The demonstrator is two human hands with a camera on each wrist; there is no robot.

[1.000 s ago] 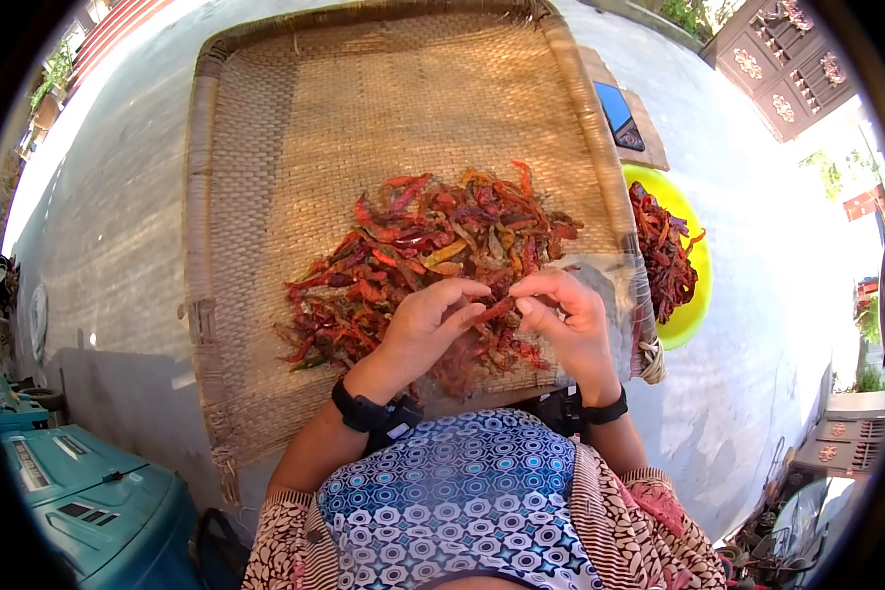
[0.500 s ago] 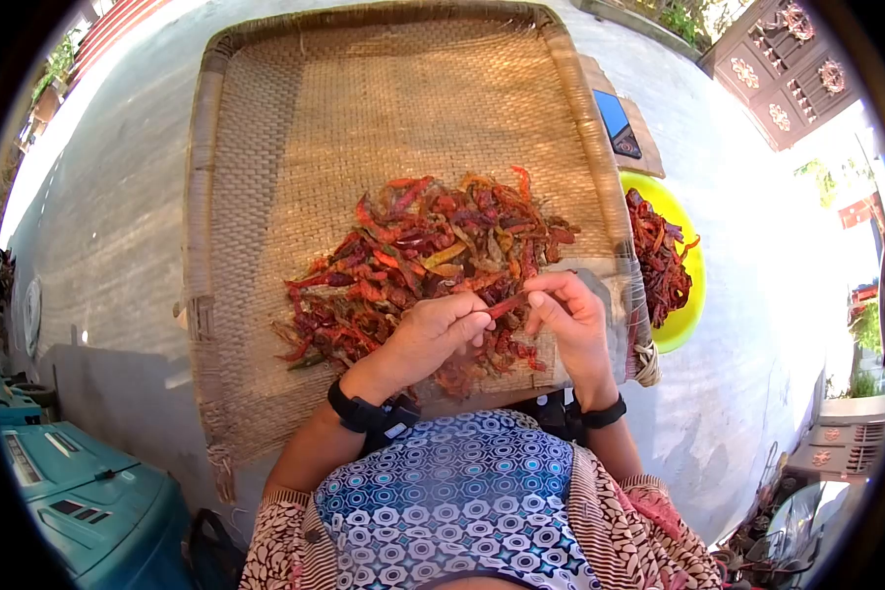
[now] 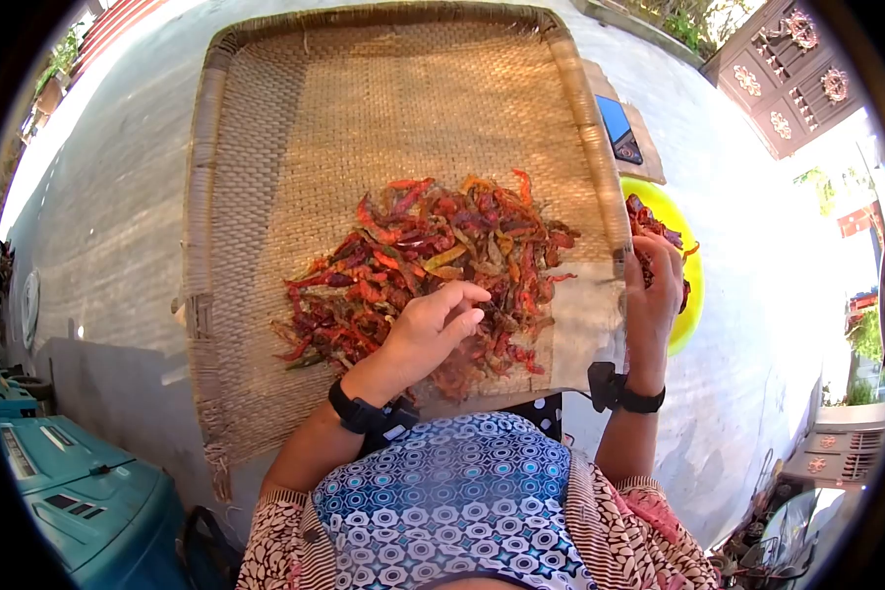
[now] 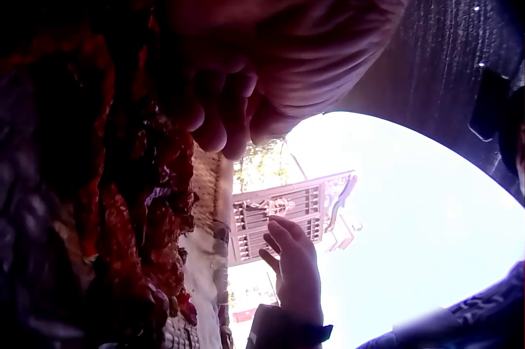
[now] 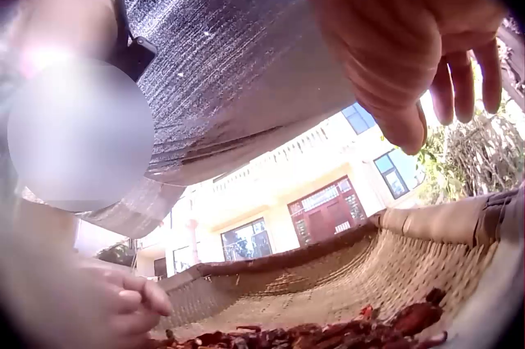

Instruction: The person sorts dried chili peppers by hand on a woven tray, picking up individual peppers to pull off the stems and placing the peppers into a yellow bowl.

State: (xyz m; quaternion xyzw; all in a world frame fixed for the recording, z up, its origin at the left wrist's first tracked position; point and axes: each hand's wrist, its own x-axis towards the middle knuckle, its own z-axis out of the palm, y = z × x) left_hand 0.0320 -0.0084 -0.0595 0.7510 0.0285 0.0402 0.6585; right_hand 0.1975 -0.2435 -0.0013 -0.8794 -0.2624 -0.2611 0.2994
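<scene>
Over the near part of a heap of dried red chili peppers (image 3: 383, 265), my left hand (image 3: 429, 330) hangs with fingers loosely curled, and no pepper shows in its grip. The heap lies on a woven bamboo tray (image 3: 393, 108). My right hand (image 3: 655, 295) is past the tray's right rim, over a yellow bowl (image 3: 695, 300) of dark red chilies (image 3: 649, 214), partly covering them. In the left wrist view the right hand (image 4: 297, 271) shows spread fingers with nothing between them. The right wrist view shows its fingers (image 5: 463, 91) relaxed.
A phone (image 3: 619, 130) lies on a piece of cardboard (image 3: 645, 147) beyond the bowl. The tray's raised rim (image 3: 592, 108) stands between heap and bowl. Teal plastic containers (image 3: 88, 492) are at the lower left on the concrete floor (image 3: 118, 246).
Both hands were at one red chili over the heap; the right hand has since left it and moved right to the yellow bowl. The left hand stays over the heap.
</scene>
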